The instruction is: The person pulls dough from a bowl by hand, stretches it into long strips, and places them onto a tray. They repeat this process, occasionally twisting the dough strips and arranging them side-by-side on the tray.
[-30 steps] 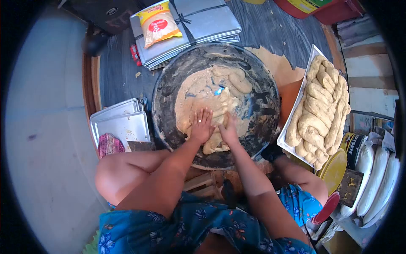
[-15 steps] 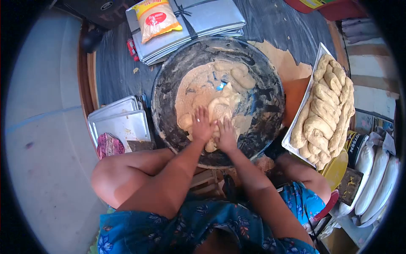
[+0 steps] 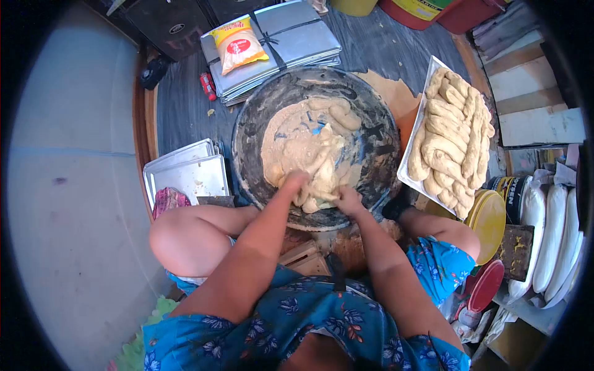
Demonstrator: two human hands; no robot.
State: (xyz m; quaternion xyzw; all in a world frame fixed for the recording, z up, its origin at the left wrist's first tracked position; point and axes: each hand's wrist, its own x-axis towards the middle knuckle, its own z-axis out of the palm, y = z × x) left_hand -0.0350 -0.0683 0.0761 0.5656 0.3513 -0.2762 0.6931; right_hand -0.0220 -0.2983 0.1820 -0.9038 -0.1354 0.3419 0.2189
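1. My right hand [image 3: 349,201] is closest to me, at the near side of the work. Its fingers are bent closed and pinch an edge of the pale, soft, stretchy dough [image 3: 323,172].
2. My left hand [image 3: 296,180] is down at the dough's left edge. Its fingers are hidden from view, so I cannot tell how far they are open or whether they grip.
3. The dough lies in the near half of the wide, round black basin [image 3: 382,130], drawn between my hands. I judge that I am at the kneading step, pulling and folding the mass; the next move seems to call for a firm hold on both edges, then a fold inward and a press.
4. Half a second ago both my hands lay flat and close together on the dough, fingers spread; now they are further apart, the right one curled.
5. Beyond the dough, coarse brown meal [image 3: 279,141] coats the basin floor, and a duller tan dough coil [image 3: 344,115] sits near the far side.
6. To the right, thick twisted tan dough strips [image 3: 450,133] fill a silver rectangular tray [image 3: 406,174].
7. Furthest, a yellow-and-white plastic bag [image 3: 240,48] rests on strapped, stacked silver metal trays [image 3: 303,36].
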